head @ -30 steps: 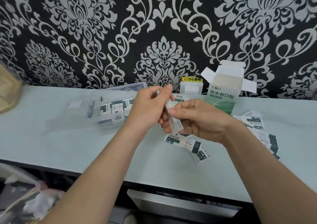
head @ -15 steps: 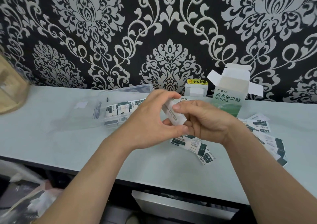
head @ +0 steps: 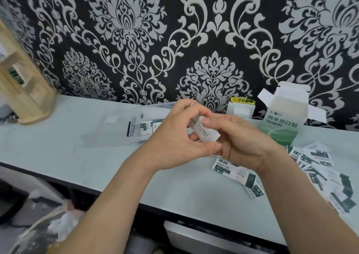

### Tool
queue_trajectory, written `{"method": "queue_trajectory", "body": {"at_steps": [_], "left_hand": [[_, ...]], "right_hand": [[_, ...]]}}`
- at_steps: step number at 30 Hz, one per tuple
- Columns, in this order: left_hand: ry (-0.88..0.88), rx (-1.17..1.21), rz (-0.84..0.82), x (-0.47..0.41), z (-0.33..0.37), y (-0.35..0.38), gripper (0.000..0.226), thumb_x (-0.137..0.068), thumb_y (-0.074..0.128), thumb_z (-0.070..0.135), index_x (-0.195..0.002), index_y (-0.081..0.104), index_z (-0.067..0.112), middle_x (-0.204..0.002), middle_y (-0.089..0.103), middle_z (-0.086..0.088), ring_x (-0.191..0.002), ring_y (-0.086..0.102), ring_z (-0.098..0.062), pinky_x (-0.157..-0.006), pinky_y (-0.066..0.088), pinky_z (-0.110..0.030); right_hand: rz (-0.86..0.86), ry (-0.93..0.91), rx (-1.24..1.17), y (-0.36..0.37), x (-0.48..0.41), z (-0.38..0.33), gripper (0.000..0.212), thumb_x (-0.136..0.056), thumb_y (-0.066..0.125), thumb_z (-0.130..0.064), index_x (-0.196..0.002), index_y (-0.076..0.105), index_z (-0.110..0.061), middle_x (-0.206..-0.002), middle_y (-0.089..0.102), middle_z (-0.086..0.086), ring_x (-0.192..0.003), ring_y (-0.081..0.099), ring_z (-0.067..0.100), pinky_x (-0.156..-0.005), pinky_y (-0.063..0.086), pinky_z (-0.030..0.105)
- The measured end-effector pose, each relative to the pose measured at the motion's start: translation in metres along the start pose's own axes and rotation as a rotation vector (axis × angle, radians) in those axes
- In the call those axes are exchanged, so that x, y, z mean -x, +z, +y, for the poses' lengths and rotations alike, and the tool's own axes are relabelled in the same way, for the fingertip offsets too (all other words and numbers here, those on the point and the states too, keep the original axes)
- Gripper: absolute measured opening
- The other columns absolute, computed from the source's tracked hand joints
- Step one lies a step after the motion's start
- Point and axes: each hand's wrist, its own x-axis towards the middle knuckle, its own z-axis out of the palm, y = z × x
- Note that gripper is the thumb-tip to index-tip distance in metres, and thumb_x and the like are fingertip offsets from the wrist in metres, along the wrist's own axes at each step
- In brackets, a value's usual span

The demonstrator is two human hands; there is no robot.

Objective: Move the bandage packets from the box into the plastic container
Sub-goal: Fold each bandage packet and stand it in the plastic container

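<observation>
A small stack of white bandage packets [head: 204,132] is held above the counter between both hands. My left hand [head: 174,139] curls round its left side and my right hand [head: 239,139] pinches its right end, thumb on top. Behind my left hand stands the clear plastic container [head: 136,125] with several packets inside. The open green and white bandage box [head: 283,121] stands upright at the back right. Loose packets [head: 237,174] lie under my right wrist, and more loose packets [head: 330,176] are spread at the right.
A wooden holder [head: 25,90] stands at the counter's far left by the wall. A small white box with a yellow label [head: 240,108] sits against the patterned wall. The counter's front edge [head: 116,193] runs below my forearms, with a bag and clutter beneath.
The packet stack tilted from upright to slanting as both hands turned it. The view has shifted left, bringing the wooden holder into sight.
</observation>
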Motion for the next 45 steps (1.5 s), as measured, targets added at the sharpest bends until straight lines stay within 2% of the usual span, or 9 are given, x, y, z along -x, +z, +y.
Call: {"method": "queue_trajectory", "body": {"at_steps": [6, 10, 13, 18, 23, 36, 40, 42, 45], "left_hand": [[-0.009, -0.165, 0.051, 0.003, -0.022, -0.028, 0.055, -0.064, 0.073, 0.056, -0.113, 0.056, 0.039, -0.125, 0.049, 0.015, -0.12, 0.046, 0.001, -0.098, 0.036, -0.015], [-0.199, 0.046, 0.235, 0.008, -0.039, -0.057, 0.047, -0.079, 0.076, 0.035, -0.122, 0.058, 0.038, -0.126, 0.056, 0.021, -0.118, 0.051, 0.004, -0.091, 0.042, -0.02], [-0.365, -0.239, 0.487, 0.011, -0.067, -0.076, 0.016, -0.09, 0.063, 0.024, -0.101, 0.067, 0.034, -0.113, 0.062, 0.01, -0.094, 0.056, -0.008, -0.074, 0.04, -0.019], [-0.526, -0.335, 0.429, 0.011, -0.095, -0.079, 0.019, -0.09, 0.054, 0.02, -0.098, 0.07, 0.026, -0.081, 0.063, 0.002, -0.067, 0.055, -0.013, -0.06, 0.04, -0.026], [-0.526, -0.348, 0.42, 0.008, -0.096, -0.075, 0.021, -0.09, 0.054, 0.017, -0.1, 0.071, 0.025, -0.078, 0.063, -0.001, -0.066, 0.053, -0.015, -0.067, 0.046, -0.03], [-0.474, -0.33, 0.398, 0.011, -0.101, -0.077, 0.022, -0.092, 0.053, 0.019, -0.104, 0.071, 0.022, -0.08, 0.065, -0.004, -0.06, 0.051, -0.01, -0.061, 0.042, -0.026], [-0.465, -0.469, 0.41, 0.01, -0.102, -0.077, 0.023, -0.093, 0.051, 0.022, -0.106, 0.069, 0.026, -0.098, 0.06, -0.004, -0.088, 0.055, -0.018, -0.074, 0.04, -0.027], [-0.41, -0.564, 0.471, 0.008, -0.097, -0.076, 0.023, -0.093, 0.051, 0.023, -0.108, 0.069, 0.026, -0.107, 0.055, -0.001, -0.106, 0.049, -0.02, -0.082, 0.034, -0.025], [-0.221, -0.542, 0.582, 0.004, -0.077, -0.069, 0.021, -0.09, 0.054, 0.016, -0.097, 0.072, 0.025, -0.094, 0.054, 0.009, -0.088, 0.052, -0.007, -0.077, 0.034, -0.019]], "right_hand": [[0.059, -0.015, 0.103, 0.029, -0.015, -0.01, 0.021, -0.082, 0.07, -0.012, -0.099, 0.063, -0.004, -0.085, 0.056, 0.023, -0.071, 0.068, 0.016, -0.06, 0.057, 0.022], [0.221, -0.102, 0.519, 0.047, -0.039, -0.023, 0.013, -0.082, 0.072, -0.016, -0.081, 0.061, -0.009, -0.07, 0.067, 0.009, -0.061, 0.065, 0.014, -0.059, 0.053, 0.022], [0.268, -0.153, 0.791, 0.061, -0.066, -0.03, 0.019, -0.079, 0.073, -0.02, -0.082, 0.063, -0.005, -0.069, 0.071, 0.008, -0.056, 0.067, 0.013, -0.066, 0.059, 0.027], [0.198, -0.018, 1.223, 0.082, -0.111, -0.019, 0.024, -0.077, 0.071, -0.028, -0.085, 0.065, -0.005, -0.074, 0.074, 0.009, -0.067, 0.072, 0.02, -0.075, 0.06, 0.039], [0.198, 0.081, 1.496, 0.092, -0.135, 0.0, 0.036, -0.073, 0.073, -0.034, -0.066, 0.044, -0.015, -0.063, 0.049, 0.0, -0.059, 0.049, 0.018, -0.047, 0.034, 0.026], [0.286, 0.04, 1.399, 0.09, -0.155, 0.017, 0.02, -0.085, 0.056, -0.006, -0.066, 0.051, -0.01, -0.062, 0.051, 0.004, -0.065, 0.053, 0.024, -0.055, 0.043, 0.026], [0.337, -0.014, 1.317, 0.091, -0.144, 0.009, 0.016, -0.081, 0.056, 0.003, -0.088, 0.067, -0.006, -0.08, 0.069, 0.01, -0.081, 0.068, 0.025, -0.073, 0.057, 0.034], [0.381, -0.065, 1.218, 0.085, -0.129, -0.003, 0.019, -0.081, 0.055, 0.005, -0.084, 0.068, -0.009, -0.077, 0.07, 0.008, -0.073, 0.068, 0.021, -0.065, 0.056, 0.03], [0.445, -0.17, 0.942, 0.069, -0.098, -0.024, 0.023, -0.086, 0.055, 0.002, -0.079, 0.068, -0.015, -0.072, 0.071, 0.006, -0.06, 0.068, 0.013, -0.053, 0.053, 0.023]]}}
